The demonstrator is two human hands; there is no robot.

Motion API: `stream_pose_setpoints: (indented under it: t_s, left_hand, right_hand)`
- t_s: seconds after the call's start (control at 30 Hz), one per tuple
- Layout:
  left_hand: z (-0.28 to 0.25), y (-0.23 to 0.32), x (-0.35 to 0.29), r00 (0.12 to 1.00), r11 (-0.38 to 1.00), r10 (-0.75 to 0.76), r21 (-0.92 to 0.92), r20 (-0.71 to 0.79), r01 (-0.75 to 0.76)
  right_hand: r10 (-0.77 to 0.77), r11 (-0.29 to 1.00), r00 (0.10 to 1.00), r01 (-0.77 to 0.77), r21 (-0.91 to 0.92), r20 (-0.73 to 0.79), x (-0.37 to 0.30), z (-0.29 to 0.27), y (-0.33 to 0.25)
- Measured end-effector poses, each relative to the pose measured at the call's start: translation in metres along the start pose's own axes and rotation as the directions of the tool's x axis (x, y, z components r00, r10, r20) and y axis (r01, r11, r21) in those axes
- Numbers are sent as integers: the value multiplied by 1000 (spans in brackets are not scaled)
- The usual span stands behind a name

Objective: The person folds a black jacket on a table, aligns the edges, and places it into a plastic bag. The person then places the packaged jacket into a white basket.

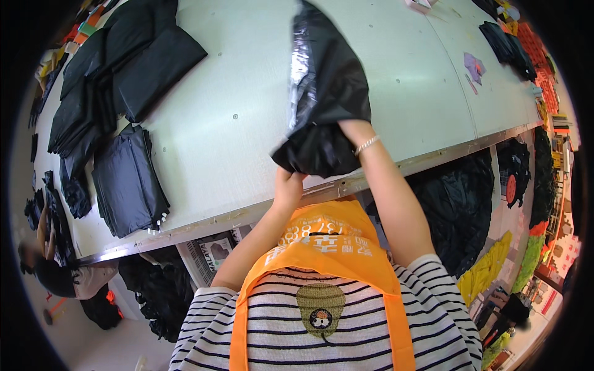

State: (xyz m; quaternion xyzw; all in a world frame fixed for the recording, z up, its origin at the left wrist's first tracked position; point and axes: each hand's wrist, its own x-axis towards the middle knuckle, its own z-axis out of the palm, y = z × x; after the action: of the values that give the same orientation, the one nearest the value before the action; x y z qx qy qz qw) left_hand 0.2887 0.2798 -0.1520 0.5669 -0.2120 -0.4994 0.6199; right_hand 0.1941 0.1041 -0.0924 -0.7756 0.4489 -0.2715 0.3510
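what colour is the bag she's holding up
Black and glossy: the plastic bag gripped by both hands, seen in the head view.

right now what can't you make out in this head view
- Right hand: hidden inside the black plastic bag; only the wrist with its bracelet shows, so its grip cannot be told.
- Left hand: fingertips buried in the bag's bunched lower edge.
- Bag's contents, if any: hidden by the opaque plastic.
- Stacks of folded black bags: too merged to count.
- Table: far end cut off by the top edge.
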Motion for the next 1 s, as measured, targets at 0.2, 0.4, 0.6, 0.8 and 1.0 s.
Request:
stream_pose_setpoints:
  t_s: [0.2, 0.4, 0.6, 0.8, 1.0]
  left_hand:
    - [14, 19, 2, 958, 764, -288, -604, -6, 226]
    - [4, 47, 10, 990, 713, -111, -687, 91, 143]
    - [7, 85, 18, 984, 981, -131, 157, 116, 112]
    - [16, 182, 1, 740, 142, 326, 744, 588, -653]
    - [36, 174, 43, 603, -285, 185, 630, 776, -723]
  right_hand:
    - [362, 779, 775, 53, -625, 517, 8, -31, -128]
    - [-623, 752, 748, 653, -86, 228, -72, -33, -97]
    - [223, 679, 955, -298, 671, 198, -81, 17, -37]
    - [328, 492, 909, -398, 774, 259, -73, 18, -24]
    - [451, 470, 823, -548, 692, 346, -72, 6, -38]
